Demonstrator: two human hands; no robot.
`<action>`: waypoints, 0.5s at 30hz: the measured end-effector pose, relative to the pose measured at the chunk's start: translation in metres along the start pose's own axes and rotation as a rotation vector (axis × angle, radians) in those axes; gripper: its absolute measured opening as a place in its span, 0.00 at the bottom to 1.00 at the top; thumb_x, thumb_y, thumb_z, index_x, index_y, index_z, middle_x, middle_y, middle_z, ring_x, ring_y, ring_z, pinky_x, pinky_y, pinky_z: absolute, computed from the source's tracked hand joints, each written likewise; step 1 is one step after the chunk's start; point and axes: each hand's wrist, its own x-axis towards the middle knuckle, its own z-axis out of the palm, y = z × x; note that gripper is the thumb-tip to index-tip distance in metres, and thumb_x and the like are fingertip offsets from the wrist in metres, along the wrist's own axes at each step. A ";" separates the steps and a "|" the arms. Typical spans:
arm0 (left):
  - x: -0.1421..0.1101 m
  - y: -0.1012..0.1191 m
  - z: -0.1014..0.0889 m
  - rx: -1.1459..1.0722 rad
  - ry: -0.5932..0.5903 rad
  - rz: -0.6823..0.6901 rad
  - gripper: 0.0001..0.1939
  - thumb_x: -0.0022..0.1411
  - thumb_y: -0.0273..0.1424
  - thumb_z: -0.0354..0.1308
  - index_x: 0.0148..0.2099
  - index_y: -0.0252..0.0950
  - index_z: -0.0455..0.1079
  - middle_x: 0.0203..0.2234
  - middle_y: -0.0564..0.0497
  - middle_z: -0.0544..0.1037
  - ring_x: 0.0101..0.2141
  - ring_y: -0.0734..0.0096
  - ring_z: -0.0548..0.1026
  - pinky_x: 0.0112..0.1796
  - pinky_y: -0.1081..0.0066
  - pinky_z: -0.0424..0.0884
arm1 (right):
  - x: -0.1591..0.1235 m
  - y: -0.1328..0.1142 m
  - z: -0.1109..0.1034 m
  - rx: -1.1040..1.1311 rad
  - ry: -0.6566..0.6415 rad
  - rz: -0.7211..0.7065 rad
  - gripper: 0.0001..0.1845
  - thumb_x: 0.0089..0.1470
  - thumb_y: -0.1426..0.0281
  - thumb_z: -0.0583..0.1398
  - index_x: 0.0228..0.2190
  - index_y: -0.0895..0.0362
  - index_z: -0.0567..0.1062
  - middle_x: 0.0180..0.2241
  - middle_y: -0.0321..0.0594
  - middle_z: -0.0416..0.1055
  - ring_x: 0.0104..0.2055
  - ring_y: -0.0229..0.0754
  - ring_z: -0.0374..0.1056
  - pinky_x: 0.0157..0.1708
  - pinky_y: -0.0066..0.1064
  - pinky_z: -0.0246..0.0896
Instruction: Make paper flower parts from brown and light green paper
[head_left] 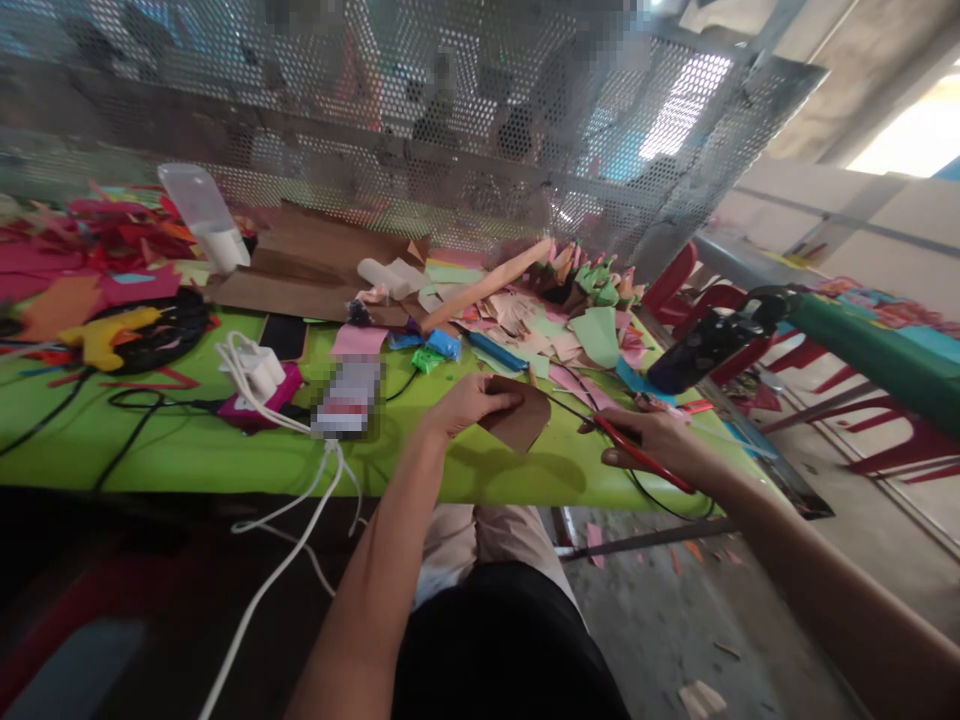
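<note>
Holding brown paper (521, 420) above the worktop (409, 475)
Pinched in the left grip (472, 403), apparently to leave an edge free for red scissors (645, 455), grasped in the right grip (664, 445).

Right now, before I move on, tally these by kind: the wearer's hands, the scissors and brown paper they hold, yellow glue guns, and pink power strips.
Wearer's hands: 2, left hand and right hand
Scissors: 1
Held brown paper: 1
Yellow glue gun: 1
Pink power strip: 1
Total: 6
</note>
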 end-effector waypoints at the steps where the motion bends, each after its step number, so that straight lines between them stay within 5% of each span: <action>1: 0.000 0.000 0.000 -0.002 -0.004 -0.009 0.10 0.46 0.32 0.73 0.33 0.34 0.82 0.32 0.44 0.85 0.30 0.62 0.80 0.36 0.66 0.74 | 0.000 0.000 0.000 -0.010 0.003 0.001 0.25 0.47 0.49 0.66 0.42 0.51 0.82 0.28 0.38 0.77 0.29 0.45 0.68 0.30 0.31 0.61; 15: -0.001 0.000 0.001 -0.020 -0.040 -0.056 0.09 0.46 0.30 0.73 0.32 0.34 0.81 0.29 0.48 0.84 0.28 0.69 0.77 0.35 0.70 0.72 | 0.003 0.001 0.009 0.014 0.063 -0.008 0.29 0.48 0.42 0.63 0.35 0.54 0.83 0.25 0.38 0.76 0.27 0.44 0.68 0.28 0.31 0.60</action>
